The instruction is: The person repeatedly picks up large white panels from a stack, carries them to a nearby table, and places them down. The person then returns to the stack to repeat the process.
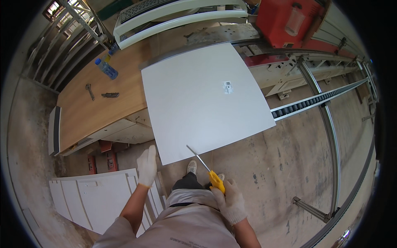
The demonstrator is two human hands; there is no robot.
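A large white panel (202, 99) with a small label (228, 87) lies in front of me, its near edge jutting out over the floor. My right hand (230, 201), in a pale work glove, is wrapped around the yellow handle of a tool (216, 182). A long thin metal shaft runs from that handle up to the panel's near edge and overlaps it in view; whether it touches I cannot tell. My left hand (147, 165), gloved too, is beside the panel's near left corner, fingers stretched out and holding nothing.
A wooden-topped bench (78, 111) at left bears a blue-capped bottle (106, 68), a wrench (89, 91) and a dark utility knife (110, 95). White boards (99, 198) lie low at left. A red machine (285, 20) stands far right, with a roller rail (318, 101) and metal frame (333, 153) nearer.
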